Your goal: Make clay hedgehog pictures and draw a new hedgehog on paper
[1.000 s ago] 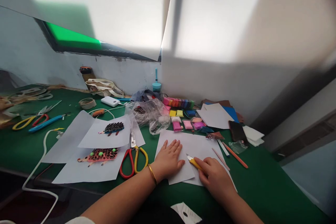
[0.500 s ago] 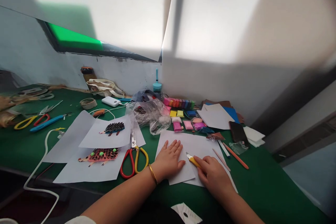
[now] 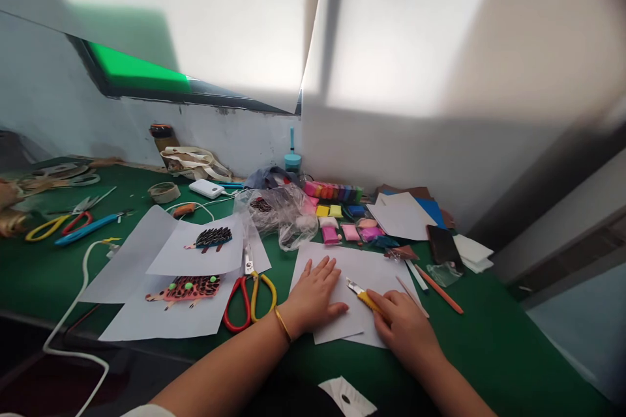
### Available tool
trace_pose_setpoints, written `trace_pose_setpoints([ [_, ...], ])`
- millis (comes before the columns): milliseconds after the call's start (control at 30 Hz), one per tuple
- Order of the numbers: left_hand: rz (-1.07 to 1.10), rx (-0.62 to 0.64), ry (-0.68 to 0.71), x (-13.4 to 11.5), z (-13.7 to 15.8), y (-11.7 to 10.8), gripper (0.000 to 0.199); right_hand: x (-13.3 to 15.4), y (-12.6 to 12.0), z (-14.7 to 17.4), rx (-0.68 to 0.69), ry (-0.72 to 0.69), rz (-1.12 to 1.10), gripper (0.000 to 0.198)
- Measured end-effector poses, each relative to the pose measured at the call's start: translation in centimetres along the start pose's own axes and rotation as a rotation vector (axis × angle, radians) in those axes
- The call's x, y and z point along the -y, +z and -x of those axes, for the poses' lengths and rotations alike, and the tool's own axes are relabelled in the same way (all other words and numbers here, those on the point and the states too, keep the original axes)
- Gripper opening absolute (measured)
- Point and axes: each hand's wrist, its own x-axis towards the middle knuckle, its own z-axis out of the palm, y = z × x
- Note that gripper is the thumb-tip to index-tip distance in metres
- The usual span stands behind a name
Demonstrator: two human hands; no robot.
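At the far left of the green table (image 3: 489, 339), a blue-handled tool (image 3: 90, 230) lies near small scissors (image 3: 45, 229); next come white sheets bearing a black-spined hedgehog (image 3: 214, 238) and a pink hedgehog (image 3: 188, 288), with large scissors (image 3: 249, 266) just beside them; right of these, the left hand (image 3: 315, 293) is spread palm down with nothing in its grasp, resting on a smaller white sheet (image 3: 349, 327) that overlaps a larger white sheet (image 3: 376, 264); compared with half a second ago, its thumb reaches farther out toward the knife, while the palm has scarcely moved; the yellow utility knife (image 3: 366, 300) lies between the two hands, blade pointing up and left, just beyond the left thumb; whether its tip touches the paper I cannot tell; the right hand (image 3: 408, 329) is closed around the rear of the handle and has drawn back slightly toward the lower right, so more yellow shows ahead of the fingers; I judge this a small readjustment of hold and angle, with the paper apparently staying pinned; right of the knife, a thin pink stick (image 3: 413, 298) lies close to the right hand, an orange pencil (image 3: 440, 290) beyond it, and farther off a dark phone (image 3: 444, 247)
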Motion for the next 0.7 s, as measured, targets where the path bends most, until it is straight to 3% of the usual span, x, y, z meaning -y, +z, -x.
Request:
trace_pose_setpoints([
  [133, 0.026, -0.13, 0.054, -1.2, 0.6, -1.1, 0.059, -0.1, -0.2, 0.2, -0.002, 0.026, 0.004, 0.041],
  [267, 0.049, -0.037, 0.147, -2.8, 1.2, -1.5, 0.07, -0.1, -0.2, 0.3, 0.005, 0.045, -0.003, 0.041],
  [500, 0.121, 0.056, 0.085, -3.5, 1.2, -2.6, 0.025, -0.2, -0.2, 0.3, 0.003, 0.076, -0.048, 0.041],
  [700, 0.406, 0.097, -0.059, -2.9, 0.9, -2.9, 0.019, -1.0, -0.4, 0.5, 0.008, 0.112, -0.132, 0.038],
])
